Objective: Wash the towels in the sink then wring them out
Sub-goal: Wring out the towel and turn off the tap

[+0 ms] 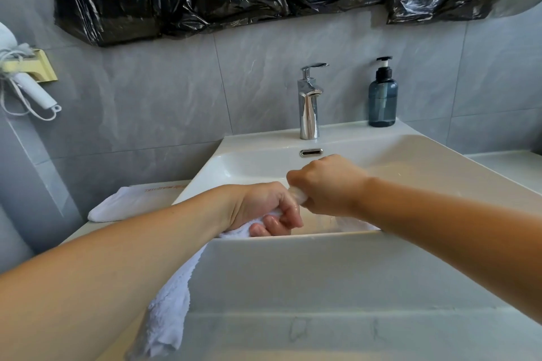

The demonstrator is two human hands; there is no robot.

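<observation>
Towel [173,296], white terry, was stretched between 2 hands over the near rim of the sink [293,258], its loose tail hanging down outside the front wall. Left hand [264,208] was clenched around the bunched middle of the cloth, fingers curled under it. Right hand [328,184] was fisted on the twisted end just beside the left, knuckles up. Judging by the opposed grips and the tight rope of cloth between them, this looked like wringing, held over the basin so water would fall inside; a thin trickle showed below the right wrist. 2nd towel [132,202] lay folded on the counter left of the sink, probably waiting or already done, cannot tell which. Faucet [309,102] showed no stream. Soap dispenser [382,97] stood on the back right corner, within reach for washing.
</observation>
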